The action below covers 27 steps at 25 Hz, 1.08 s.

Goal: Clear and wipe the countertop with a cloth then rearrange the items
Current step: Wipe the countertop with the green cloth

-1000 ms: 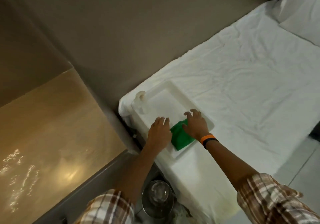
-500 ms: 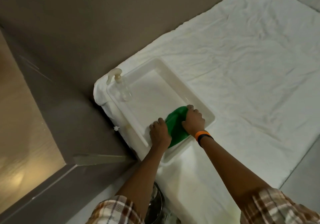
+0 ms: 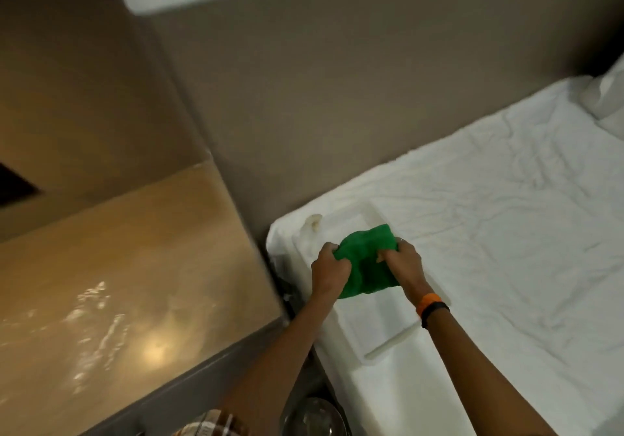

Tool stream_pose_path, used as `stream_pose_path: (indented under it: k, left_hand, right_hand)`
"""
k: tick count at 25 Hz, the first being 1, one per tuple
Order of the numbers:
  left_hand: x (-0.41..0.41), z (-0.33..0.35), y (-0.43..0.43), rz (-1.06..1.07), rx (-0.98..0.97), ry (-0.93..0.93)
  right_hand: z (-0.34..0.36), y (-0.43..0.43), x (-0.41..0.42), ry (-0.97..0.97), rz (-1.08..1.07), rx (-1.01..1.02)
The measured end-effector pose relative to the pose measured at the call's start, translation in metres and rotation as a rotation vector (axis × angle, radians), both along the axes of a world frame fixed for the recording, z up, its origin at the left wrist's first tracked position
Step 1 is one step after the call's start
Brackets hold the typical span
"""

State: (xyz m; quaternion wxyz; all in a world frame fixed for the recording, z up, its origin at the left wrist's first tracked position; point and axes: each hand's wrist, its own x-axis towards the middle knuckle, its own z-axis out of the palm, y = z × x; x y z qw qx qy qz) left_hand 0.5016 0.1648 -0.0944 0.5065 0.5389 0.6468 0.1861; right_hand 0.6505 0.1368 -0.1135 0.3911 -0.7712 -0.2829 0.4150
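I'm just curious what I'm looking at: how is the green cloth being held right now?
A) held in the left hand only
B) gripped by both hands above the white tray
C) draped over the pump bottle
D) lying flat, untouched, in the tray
B: the left hand and right hand both grip the bunched green cloth over the white tray.

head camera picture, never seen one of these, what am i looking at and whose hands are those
No machine here: a person wears a camera on the head, so you look down their own arms. The left hand and right hand both grip a bunched green cloth above a white tray. The tray rests on a wrinkled white sheet. A blurry pump bottle stands at the tray's far corner. An orange wristband is on the right wrist.
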Motion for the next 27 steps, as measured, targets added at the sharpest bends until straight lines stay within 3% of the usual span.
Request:
stream_pose_path:
  k: [5,7,11,16,20,23,25,27]
  left_hand:
    - [-0.097,0.114,0.013,0.269,0.096,-0.24]
    - [-0.16,0.133,0.008,0.294,0.145,-0.292]
    - [-0.268,0.126,-0.009,0.37,0.159,-0.313]
    - [-0.369,0.088,-0.036,0.309,0.17,0.0]
    - [-0.391,0.066,-0.049,0.114,0.228,0.103]
    - [-0.411,0.061,-0.057,0.029,0.417,0.307]
    - [-0.444,0.058,-0.059,0.01,0.543,0.441]
    - [-0.484,0.056,-0.062,-0.036,0.605,0.612]
  right_hand:
    - [0.11,0.022,-0.09,0.151,0.083,0.171]
    - [0.133,0.029,-0.142,0.195,0.18,0.189]
    - [0.142,0.032,-0.219,0.1,0.456,0.159]
    - [0.128,0.024,-0.28,-0.151,0.573,0.133]
    - [0.13,0.03,-0.306,-0.662,0.656,0.045]
    - [0.118,0.023,-0.333,-0.98,0.609,0.024]
    - [0.102,0.012,-0.359,-1.033,0.525,0.014]
    - [0.086,0.002,-0.386,-0.931,0.458,-0.105]
